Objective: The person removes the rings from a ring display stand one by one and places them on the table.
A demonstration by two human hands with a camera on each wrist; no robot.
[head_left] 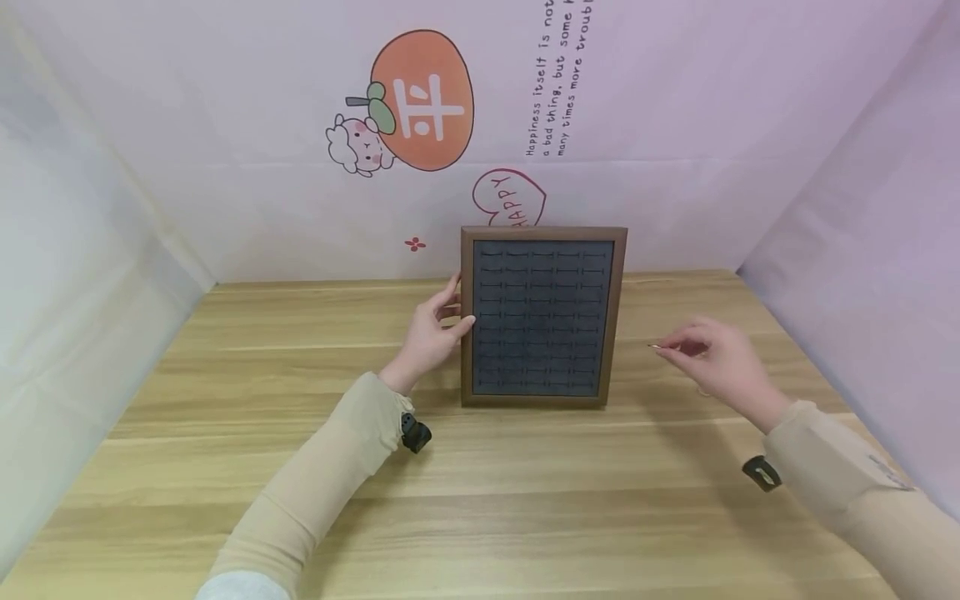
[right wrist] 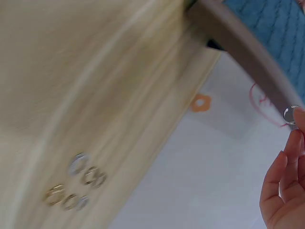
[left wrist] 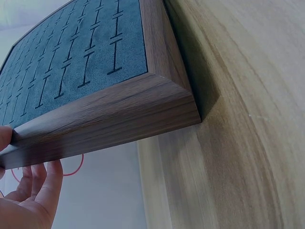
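A ring display board (head_left: 536, 401) with a brown wooden frame and a dark blue-grey slotted panel stands upright on the table. My left hand (head_left: 433, 335) grips the frame's left side, thumb at the front and the other fingers behind. To the right of the board, my right hand (head_left: 716, 360) pinches a small silver-coloured ring (right wrist: 289, 114) between thumb and fingertips. In the head view this hand is apart from the frame; in the right wrist view the ring overlaps the frame's edge. The panel's rows of slots (left wrist: 114, 57) hold no rings where they show.
Several gold- and silver-coloured rings (right wrist: 71, 183) lie on the wood-grain table (head_left: 495, 500), blurred in the right wrist view. Behind the board hangs a white printed backdrop (head_left: 675, 200) with an orange fruit drawing (head_left: 431, 62). White cloth walls (head_left: 75, 250) flank the table.
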